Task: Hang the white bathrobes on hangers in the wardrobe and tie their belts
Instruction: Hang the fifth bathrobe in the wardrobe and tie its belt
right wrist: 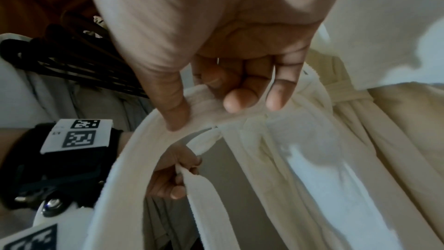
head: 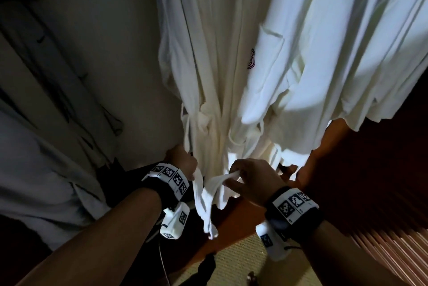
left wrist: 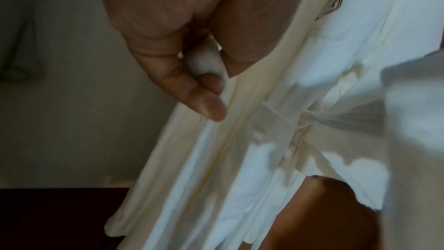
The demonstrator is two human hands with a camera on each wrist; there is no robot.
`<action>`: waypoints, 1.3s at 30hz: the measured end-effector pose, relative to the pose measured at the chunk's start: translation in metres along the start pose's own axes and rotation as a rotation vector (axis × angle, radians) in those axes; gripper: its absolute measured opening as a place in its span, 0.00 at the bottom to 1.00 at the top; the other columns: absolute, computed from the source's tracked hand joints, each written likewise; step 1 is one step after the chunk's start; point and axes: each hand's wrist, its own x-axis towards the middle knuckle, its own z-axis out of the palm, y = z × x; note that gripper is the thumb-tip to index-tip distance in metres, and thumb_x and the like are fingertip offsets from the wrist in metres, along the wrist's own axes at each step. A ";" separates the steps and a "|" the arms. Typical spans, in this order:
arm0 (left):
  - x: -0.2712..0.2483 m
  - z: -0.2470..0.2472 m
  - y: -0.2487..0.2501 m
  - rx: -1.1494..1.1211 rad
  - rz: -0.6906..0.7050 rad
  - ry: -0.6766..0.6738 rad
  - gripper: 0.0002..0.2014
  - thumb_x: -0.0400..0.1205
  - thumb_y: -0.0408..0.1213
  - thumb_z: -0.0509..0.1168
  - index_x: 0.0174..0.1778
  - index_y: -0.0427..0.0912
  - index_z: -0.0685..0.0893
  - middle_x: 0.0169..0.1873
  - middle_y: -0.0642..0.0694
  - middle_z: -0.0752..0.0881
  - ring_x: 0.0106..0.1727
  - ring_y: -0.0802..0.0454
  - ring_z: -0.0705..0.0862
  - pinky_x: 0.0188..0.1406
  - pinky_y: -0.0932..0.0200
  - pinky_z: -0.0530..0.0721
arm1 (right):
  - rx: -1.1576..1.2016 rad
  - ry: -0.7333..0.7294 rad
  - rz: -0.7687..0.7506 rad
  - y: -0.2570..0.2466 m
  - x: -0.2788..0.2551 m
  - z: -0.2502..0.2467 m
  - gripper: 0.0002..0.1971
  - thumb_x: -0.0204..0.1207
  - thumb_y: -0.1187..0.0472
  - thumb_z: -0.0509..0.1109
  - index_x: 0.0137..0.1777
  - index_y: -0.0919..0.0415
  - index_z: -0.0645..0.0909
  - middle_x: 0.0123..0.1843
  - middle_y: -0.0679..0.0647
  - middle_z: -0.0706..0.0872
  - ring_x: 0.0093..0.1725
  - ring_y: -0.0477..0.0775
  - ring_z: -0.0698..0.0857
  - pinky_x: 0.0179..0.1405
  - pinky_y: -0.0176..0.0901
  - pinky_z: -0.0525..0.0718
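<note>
I've got L hand and R hand each gripping an end of the white cloth belt on the hanging white bathrobe; knot prob. loose, blurry.

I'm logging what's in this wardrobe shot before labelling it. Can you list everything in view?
bathrobes: at least two, white, hanging side by side in the wardrobe; the right one bears a dark logo
belt: one, white, loose ends held in front of the left robe
garments: grey, hanging at far left
hangers: several, dark, bunched, seen from the right wrist
wardrobe floor: brown wood
carpet: beige, below
wristbands: two, black with white coded tags
left hand: grips one belt end
right hand: pinches the other end
</note>
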 end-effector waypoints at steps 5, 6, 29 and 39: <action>-0.006 0.000 0.007 -0.382 -0.122 -0.140 0.13 0.79 0.29 0.60 0.59 0.33 0.70 0.39 0.33 0.80 0.29 0.42 0.82 0.30 0.52 0.85 | 0.014 -0.062 -0.041 -0.006 0.000 0.004 0.12 0.70 0.39 0.74 0.40 0.46 0.81 0.29 0.42 0.77 0.31 0.41 0.78 0.34 0.44 0.82; -0.008 -0.001 0.008 -0.477 -0.135 -0.217 0.12 0.79 0.28 0.60 0.59 0.33 0.72 0.39 0.34 0.81 0.31 0.41 0.83 0.39 0.50 0.85 | 0.011 -0.069 -0.034 -0.007 0.000 0.006 0.12 0.69 0.39 0.73 0.40 0.46 0.81 0.30 0.42 0.77 0.31 0.41 0.78 0.35 0.45 0.82; -0.026 0.008 0.010 -0.449 0.386 -0.510 0.05 0.82 0.31 0.67 0.47 0.46 0.86 0.26 0.46 0.80 0.25 0.53 0.74 0.24 0.60 0.71 | 0.752 0.038 0.596 0.011 -0.004 0.039 0.38 0.53 0.27 0.77 0.55 0.51 0.73 0.54 0.49 0.86 0.56 0.49 0.85 0.60 0.53 0.82; 0.007 0.011 -0.001 0.028 0.433 0.003 0.06 0.78 0.33 0.68 0.36 0.45 0.80 0.35 0.48 0.86 0.41 0.49 0.85 0.41 0.59 0.81 | 0.464 -0.333 0.452 0.056 -0.021 -0.030 0.09 0.66 0.60 0.77 0.45 0.60 0.83 0.29 0.57 0.87 0.32 0.55 0.87 0.38 0.48 0.83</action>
